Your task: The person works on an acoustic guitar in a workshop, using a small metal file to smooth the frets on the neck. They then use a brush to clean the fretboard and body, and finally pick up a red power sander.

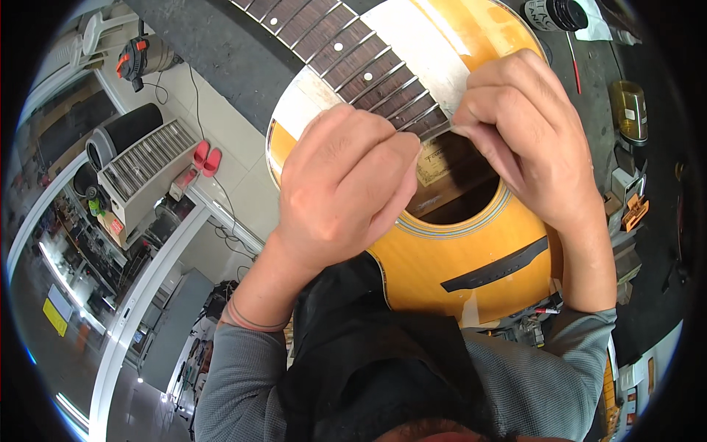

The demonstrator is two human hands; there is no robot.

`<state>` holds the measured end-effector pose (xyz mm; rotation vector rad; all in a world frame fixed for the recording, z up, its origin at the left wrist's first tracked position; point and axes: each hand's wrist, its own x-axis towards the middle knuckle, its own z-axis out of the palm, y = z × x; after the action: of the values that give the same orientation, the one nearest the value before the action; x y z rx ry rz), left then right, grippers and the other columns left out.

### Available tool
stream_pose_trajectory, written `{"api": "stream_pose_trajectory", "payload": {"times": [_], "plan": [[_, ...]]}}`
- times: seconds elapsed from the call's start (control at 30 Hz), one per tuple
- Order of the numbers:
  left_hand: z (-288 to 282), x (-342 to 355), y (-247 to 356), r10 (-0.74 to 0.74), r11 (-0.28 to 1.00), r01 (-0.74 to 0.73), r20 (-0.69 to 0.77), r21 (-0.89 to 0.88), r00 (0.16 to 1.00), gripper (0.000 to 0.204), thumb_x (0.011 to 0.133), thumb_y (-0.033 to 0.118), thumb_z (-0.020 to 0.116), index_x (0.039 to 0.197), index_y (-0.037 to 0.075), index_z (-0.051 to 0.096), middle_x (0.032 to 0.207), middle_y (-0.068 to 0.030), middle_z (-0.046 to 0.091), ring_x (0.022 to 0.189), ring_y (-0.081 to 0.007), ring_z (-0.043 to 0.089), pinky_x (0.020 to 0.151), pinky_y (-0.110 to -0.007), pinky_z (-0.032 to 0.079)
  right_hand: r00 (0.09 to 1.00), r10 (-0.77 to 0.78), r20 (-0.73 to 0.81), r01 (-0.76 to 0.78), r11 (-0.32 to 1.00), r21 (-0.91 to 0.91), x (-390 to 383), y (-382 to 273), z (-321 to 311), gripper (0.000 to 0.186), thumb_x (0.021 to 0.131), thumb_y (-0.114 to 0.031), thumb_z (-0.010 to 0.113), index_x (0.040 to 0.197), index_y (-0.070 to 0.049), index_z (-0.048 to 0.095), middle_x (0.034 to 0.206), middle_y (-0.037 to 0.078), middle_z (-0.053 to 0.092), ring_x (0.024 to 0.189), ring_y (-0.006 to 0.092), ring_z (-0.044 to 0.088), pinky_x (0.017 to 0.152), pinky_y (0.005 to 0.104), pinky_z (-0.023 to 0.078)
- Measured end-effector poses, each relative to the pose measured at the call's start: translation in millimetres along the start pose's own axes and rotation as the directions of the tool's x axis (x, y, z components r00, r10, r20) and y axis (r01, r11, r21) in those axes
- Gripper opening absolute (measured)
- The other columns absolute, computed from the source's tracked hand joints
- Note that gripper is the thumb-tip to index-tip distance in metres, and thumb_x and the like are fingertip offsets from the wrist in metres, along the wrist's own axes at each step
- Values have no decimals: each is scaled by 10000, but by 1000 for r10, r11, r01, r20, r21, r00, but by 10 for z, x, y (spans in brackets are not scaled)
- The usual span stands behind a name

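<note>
Your left hand [346,184] and right hand [526,136] form narrow pinches at the end of the fretboard [352,62], anything held impossible to tell; the yellow guitar [434,258] lies before you on a dark workbench [213,59], red slippers [212,163] on the floor [239,125] beyond.

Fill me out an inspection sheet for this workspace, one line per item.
Surface: dark bench top, scuffed, beneath the guitar.
Job's things: acoustic guitar, face up; fretboard with metal frets; dark bridge; no strings seen.
Clutter: black-lidded jar, thin red-ended tool and yellowish bottle, beyond the guitar on the right.
Hands: left hand and right hand curled at the soundhole end of the fretboard; whether they hold anything is unclear.
Cables: dark cable trailing over the floor at left.
Surroundings: red slippers and a black-and-orange machine on the floor.
</note>
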<state>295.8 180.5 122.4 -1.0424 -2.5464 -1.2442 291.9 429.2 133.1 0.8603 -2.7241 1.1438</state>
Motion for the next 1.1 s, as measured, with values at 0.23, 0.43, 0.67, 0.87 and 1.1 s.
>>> {"api": "stream_pose_trajectory", "payload": {"times": [0.23, 0.43, 0.67, 0.87, 1.1], "plan": [[1, 31, 0, -35, 998, 37, -28, 43, 999, 245, 766, -104, 852, 958, 12, 754, 845, -91, 694, 693, -244, 628, 617, -350, 476, 998, -54, -36, 54, 999, 0, 138, 45, 47, 300, 786, 16, 855, 1025, -51, 685, 988, 96, 662, 914, 320, 635, 820, 416, 519], [21, -31, -37, 21, 1000, -21, -25, 8, 999, 252, 763, -106, 847, 969, 5, 756, 864, -99, 703, 703, -251, 639, 622, -355, 486, 1000, -10, 30, 11, 1000, -29, 14, -12, 14, 295, 790, 19, 847, 1029, -45, 685, 990, 97, 656, 906, 327, 629, 817, 415, 517], [-6, -9, -37, -2, 1000, 1, -9, -5, 1000, 266, 772, -99, 843, 1001, 8, 762, 861, -98, 699, 706, -256, 642, 627, -354, 491, 1000, -24, -14, 23, 1000, -21, 62, -10, 42, 298, 791, 27, 845, 1026, -45, 677, 997, 99, 659, 914, 330, 634, 814, 414, 518], [13, -42, -32, 9, 999, -8, -24, 33, 1000, 284, 766, -106, 843, 1013, 7, 759, 853, -98, 694, 702, -253, 640, 622, -358, 487, 1000, -24, 2, 24, 999, -31, 63, -10, 60, 297, 787, 40, 839, 1018, -45, 672, 994, 100, 660, 891, 326, 627, 803, 420, 516], [-8, -40, -25, -1, 1000, 1, -11, -21, 1000, 276, 765, -107, 843, 1001, 8, 760, 851, -99, 693, 704, -252, 644, 631, -364, 496, 1000, -10, -8, 10, 1000, -5, 23, -40, 49, 294, 785, 54, 831, 1018, -38, 676, 992, 107, 660, 883, 324, 627, 797, 417, 514]]}}
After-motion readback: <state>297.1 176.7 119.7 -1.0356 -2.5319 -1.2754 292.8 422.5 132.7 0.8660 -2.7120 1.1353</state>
